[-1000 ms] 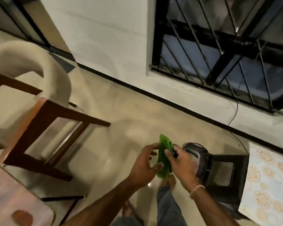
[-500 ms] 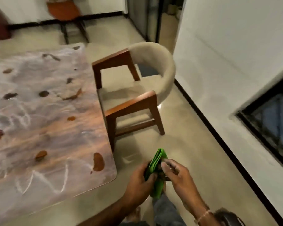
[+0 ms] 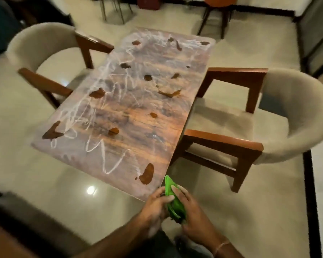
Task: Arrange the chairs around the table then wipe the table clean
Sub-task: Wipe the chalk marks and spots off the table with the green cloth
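A folded green cloth (image 3: pixel 172 199) is held between both hands just off the table's near right corner. My left hand (image 3: pixel 154 203) grips its left side and my right hand (image 3: pixel 191 207) grips its right side, fingers curled over the top. The wooden table (image 3: pixel 131 112) carries white chalk scribbles and several brown stains. One beige armchair with wooden arms (image 3: pixel 268 116) stands at the table's right side, facing it. A second matching armchair (image 3: pixel 43 54) stands at the left side.
A dark piece of furniture (image 3: pixel 19 220) fills the lower left corner. An orange chair (image 3: pixel 218 4) and thin metal legs (image 3: pixel 112 12) stand beyond the table's far end. A black skirting line (image 3: pixel 309 192) runs along the floor at right.
The view has swung left from the window wall to the whole table with both armchairs. Both hands have kept hold of the green cloth and now sit at the table's near corner.
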